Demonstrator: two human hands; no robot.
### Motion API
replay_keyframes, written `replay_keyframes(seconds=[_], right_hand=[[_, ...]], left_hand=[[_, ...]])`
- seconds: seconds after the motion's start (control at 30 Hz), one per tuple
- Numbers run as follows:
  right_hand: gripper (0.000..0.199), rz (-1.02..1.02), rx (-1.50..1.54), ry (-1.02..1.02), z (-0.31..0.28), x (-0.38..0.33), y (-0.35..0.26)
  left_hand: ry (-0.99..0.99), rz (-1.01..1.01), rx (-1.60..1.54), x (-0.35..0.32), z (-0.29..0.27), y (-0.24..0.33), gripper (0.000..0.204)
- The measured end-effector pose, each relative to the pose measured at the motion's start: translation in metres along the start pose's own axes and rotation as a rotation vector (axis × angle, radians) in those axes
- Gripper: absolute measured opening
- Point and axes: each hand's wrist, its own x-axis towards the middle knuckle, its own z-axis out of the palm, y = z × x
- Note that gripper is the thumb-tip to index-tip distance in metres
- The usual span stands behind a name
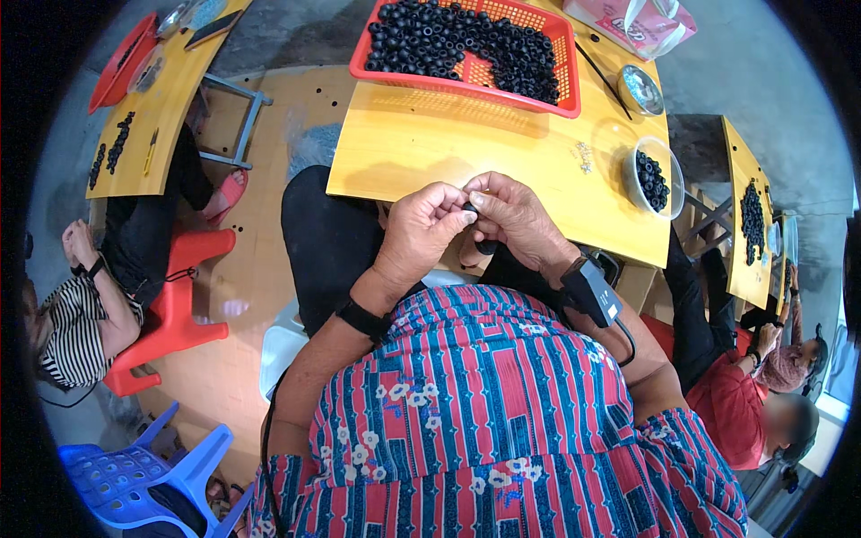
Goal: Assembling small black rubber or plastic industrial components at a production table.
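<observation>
Above the near edge of the yellow table [430, 148], my left hand [417, 229] and my right hand [520, 220] meet fingertip to fingertip. Both pinch a small black round piece [469, 207], mostly covered by the fingers. A second dark piece [486, 247] shows under my right hand's curled fingers; whether that hand grips it, I cannot tell. Beyond my hands, a red plastic basket [574, 85] holds many black ring-shaped pieces [421, 40]. A clear round tub [674, 193] on the right contains more of them. Tiny pale bits [586, 157] lie loose between my hands and the tub.
A metal bowl [639, 90], a thin black rod [604, 79] and a pink bag [641, 27] occupy the table's far right. Other people sit at tables on both sides. A red stool [175, 305] and a blue chair [134, 475] stand to my left.
</observation>
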Motion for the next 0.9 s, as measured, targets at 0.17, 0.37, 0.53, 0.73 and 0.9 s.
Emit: replay_keyframes(seconds=[0.17,0.37,0.53,0.73,0.9], right_hand=[[0.021,-0.006,0.250,-0.035,0.006,-0.001,-0.002],[0.021,-0.142,0.122,-0.046,0.003,0.000,0.001],[0.023,-0.130,0.042,-0.066,0.002,0.000,-0.008],[0.008,-0.281,-0.278,0.159,-0.005,0.003,-0.054],[0.006,-0.456,-0.478,0.360,-0.042,0.026,-0.090]], left_hand=[[-0.011,-0.051,-0.157,0.003,-0.002,0.004,0.013],[-0.047,-0.086,-0.137,0.003,-0.004,0.005,0.017],[-0.055,-0.069,-0.151,0.004,-0.011,-0.005,0.016],[0.027,-0.115,-0.165,0.009,-0.012,0.002,0.015],[0.016,-0.168,-0.103,0.013,-0.016,0.008,0.014]])
